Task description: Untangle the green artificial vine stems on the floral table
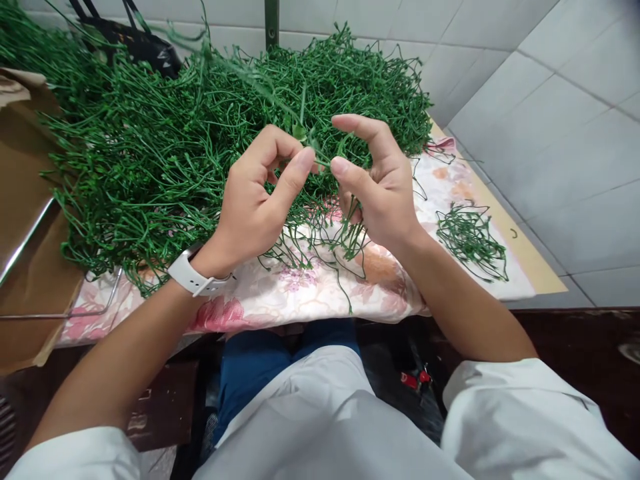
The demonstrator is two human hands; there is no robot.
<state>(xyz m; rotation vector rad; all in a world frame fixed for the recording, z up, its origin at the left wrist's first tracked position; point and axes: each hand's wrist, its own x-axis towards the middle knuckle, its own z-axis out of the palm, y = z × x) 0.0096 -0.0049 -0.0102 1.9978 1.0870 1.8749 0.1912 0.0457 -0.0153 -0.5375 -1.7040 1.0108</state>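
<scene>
Thumb and fingers of my left hand pinch a thin green artificial plant stem, which runs across the short gap to my right hand. A blurred green strand with a small leaf rises from the left fingertips. My right hand has its thumb tip at the stem's other end, its index finger raised apart and its other fingers curled. Several green stems show below the curled right fingers; whether they are held there is hard to see. Behind both hands lies a big heap of tangled green stems.
A floral cloth covers the table under the heap. To the right lies a small separate bunch of stems. A brown cardboard box stands at left, a black bag behind the heap. Tiled walls bound the back and right.
</scene>
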